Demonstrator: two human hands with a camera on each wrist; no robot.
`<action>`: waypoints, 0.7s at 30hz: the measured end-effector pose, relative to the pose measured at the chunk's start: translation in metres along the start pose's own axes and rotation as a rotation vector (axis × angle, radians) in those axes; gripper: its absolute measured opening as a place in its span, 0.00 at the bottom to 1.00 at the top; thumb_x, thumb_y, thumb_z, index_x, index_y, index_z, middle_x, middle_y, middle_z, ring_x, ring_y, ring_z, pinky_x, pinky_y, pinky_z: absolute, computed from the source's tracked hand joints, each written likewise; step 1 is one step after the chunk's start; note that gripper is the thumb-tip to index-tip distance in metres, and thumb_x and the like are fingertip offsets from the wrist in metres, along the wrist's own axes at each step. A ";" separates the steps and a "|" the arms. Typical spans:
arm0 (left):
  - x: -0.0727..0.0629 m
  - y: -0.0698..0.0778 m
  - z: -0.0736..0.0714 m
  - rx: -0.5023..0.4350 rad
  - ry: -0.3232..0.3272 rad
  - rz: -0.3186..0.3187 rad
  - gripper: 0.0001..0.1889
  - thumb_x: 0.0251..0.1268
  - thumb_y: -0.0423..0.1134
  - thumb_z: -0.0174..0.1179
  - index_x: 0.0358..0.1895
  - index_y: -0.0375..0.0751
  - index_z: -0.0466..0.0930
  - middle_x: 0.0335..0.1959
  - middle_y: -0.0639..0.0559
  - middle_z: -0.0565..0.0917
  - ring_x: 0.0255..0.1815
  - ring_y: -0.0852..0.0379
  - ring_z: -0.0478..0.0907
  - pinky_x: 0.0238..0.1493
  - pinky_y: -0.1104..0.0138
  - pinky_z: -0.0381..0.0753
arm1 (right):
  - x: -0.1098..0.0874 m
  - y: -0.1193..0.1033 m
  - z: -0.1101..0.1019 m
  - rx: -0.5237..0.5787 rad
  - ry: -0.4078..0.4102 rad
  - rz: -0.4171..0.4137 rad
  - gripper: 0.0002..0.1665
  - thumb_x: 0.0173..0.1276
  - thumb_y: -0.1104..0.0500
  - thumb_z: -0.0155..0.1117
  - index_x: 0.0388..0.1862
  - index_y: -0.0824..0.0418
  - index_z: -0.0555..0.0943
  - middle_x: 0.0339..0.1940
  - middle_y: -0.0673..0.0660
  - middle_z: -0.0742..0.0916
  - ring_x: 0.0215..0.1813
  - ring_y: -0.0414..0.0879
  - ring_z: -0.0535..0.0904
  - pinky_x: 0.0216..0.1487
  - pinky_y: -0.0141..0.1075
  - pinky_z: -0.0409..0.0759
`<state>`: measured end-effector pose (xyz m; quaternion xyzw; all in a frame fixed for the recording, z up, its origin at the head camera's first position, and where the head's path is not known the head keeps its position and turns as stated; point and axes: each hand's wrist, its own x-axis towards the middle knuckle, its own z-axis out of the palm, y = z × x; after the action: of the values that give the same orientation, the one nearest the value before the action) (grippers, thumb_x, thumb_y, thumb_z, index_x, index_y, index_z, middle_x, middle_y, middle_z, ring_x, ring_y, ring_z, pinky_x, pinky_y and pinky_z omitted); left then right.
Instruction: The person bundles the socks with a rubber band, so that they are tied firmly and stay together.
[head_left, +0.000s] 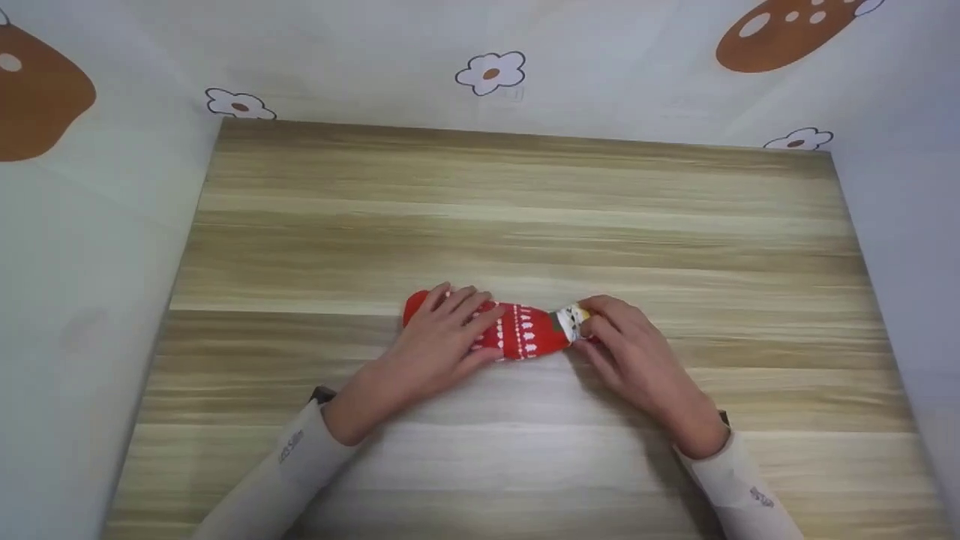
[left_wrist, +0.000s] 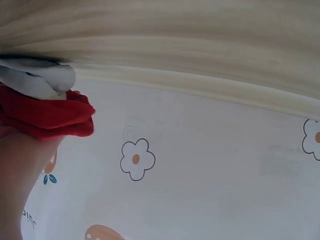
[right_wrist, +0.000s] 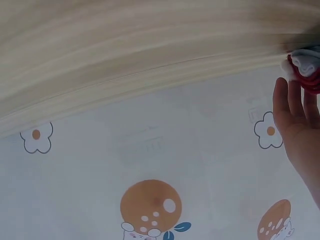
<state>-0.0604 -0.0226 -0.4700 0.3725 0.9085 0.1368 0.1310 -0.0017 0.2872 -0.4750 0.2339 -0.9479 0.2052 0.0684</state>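
Note:
A bundle of red socks (head_left: 534,331) with white patterned bands lies on the table, its toe end to the left. My left hand (head_left: 431,341) rests over the toe half, fingers spread and fairly straight on the fabric. At the other end, a white and yellow paper label (head_left: 568,322) wraps the narrowed socks, and my right hand (head_left: 641,356) pinches there between thumb and fingers. Grey cloth layers (left_wrist: 37,80) show against the red in the left wrist view. Folded grey and red edges (right_wrist: 307,65) appear above my fingers in the right wrist view.
The wood-grain table (head_left: 517,202) stretches out around the socks. A pale wall covering (head_left: 360,67) with flowers and brown mushroom shapes stands along the table's back edge, and pale panels flank both sides.

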 end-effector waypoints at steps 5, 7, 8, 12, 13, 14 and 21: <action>-0.001 -0.005 -0.003 0.008 0.025 -0.016 0.40 0.67 0.66 0.62 0.79 0.56 0.64 0.76 0.49 0.71 0.77 0.48 0.65 0.80 0.42 0.56 | -0.004 0.002 -0.004 0.002 -0.008 0.015 0.12 0.64 0.58 0.77 0.37 0.55 0.80 0.58 0.56 0.84 0.61 0.50 0.79 0.64 0.47 0.80; -0.002 -0.007 -0.004 0.005 0.030 -0.023 0.41 0.66 0.66 0.62 0.78 0.55 0.64 0.75 0.49 0.71 0.77 0.47 0.66 0.79 0.42 0.57 | -0.004 0.003 -0.005 0.004 -0.011 0.027 0.12 0.62 0.58 0.78 0.36 0.55 0.80 0.58 0.55 0.84 0.60 0.50 0.79 0.63 0.47 0.80; -0.002 -0.008 -0.005 0.003 0.031 -0.028 0.41 0.66 0.67 0.62 0.78 0.55 0.64 0.75 0.49 0.72 0.77 0.47 0.66 0.79 0.42 0.57 | -0.005 0.004 -0.005 0.009 -0.012 0.034 0.13 0.62 0.59 0.78 0.36 0.55 0.80 0.58 0.56 0.84 0.60 0.50 0.79 0.63 0.47 0.81; -0.003 -0.012 -0.009 -0.009 0.026 -0.058 0.40 0.67 0.67 0.61 0.77 0.53 0.66 0.74 0.49 0.74 0.76 0.47 0.68 0.80 0.43 0.58 | -0.004 0.005 -0.006 0.013 -0.027 0.057 0.12 0.63 0.58 0.78 0.37 0.55 0.80 0.59 0.55 0.84 0.60 0.49 0.79 0.63 0.47 0.81; -0.003 -0.013 -0.009 -0.015 0.023 -0.066 0.40 0.67 0.67 0.61 0.77 0.53 0.66 0.73 0.49 0.74 0.75 0.48 0.69 0.79 0.44 0.59 | -0.004 0.005 -0.006 0.014 -0.031 0.062 0.12 0.63 0.58 0.77 0.37 0.56 0.80 0.59 0.55 0.84 0.60 0.49 0.79 0.63 0.46 0.81; -0.003 -0.013 -0.010 -0.026 0.020 -0.074 0.40 0.67 0.67 0.61 0.77 0.53 0.67 0.73 0.49 0.75 0.75 0.48 0.70 0.79 0.44 0.59 | -0.003 0.005 -0.006 0.017 -0.035 0.067 0.12 0.64 0.58 0.77 0.37 0.56 0.80 0.59 0.55 0.84 0.60 0.49 0.79 0.63 0.46 0.81; -0.004 -0.015 -0.010 -0.078 0.006 -0.095 0.39 0.66 0.67 0.61 0.76 0.52 0.68 0.71 0.50 0.76 0.72 0.49 0.72 0.75 0.47 0.66 | -0.005 0.005 -0.007 0.048 -0.061 0.128 0.12 0.65 0.56 0.76 0.39 0.55 0.80 0.61 0.53 0.82 0.61 0.45 0.77 0.61 0.44 0.82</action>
<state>-0.0707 -0.0370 -0.4649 0.3229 0.9196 0.1670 0.1490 0.0006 0.2957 -0.4718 0.1807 -0.9574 0.2244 0.0208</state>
